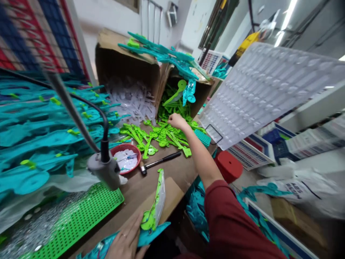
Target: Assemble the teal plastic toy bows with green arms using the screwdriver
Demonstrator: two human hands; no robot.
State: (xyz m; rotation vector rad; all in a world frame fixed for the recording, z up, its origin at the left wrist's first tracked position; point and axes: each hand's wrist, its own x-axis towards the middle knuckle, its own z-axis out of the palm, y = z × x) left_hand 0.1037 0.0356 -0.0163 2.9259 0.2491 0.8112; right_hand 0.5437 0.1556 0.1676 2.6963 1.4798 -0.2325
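Observation:
My left hand (125, 237) lies over a long teal plastic part (155, 233) at the bottom edge, its fingers over the part and its thumb along the near side. Against that part stands a bright green plastic piece (150, 218) with a clear plastic strip (161, 196) along one side. Far ahead, my right arm stretches to a heap of green plastic pieces (161, 138). There my right hand (178, 121) has its fingers curled in at the mouth of a cardboard box; what they hold is hidden.
A hammer (161, 160) lies beside a red basket (138, 158) of small white pieces. Left are a green perforated tray (88, 216), a grey tool (104, 169) and stacked teal parts (54, 136). A cardboard box (126, 61) holds clear pieces. A red stool (229, 166) stands right.

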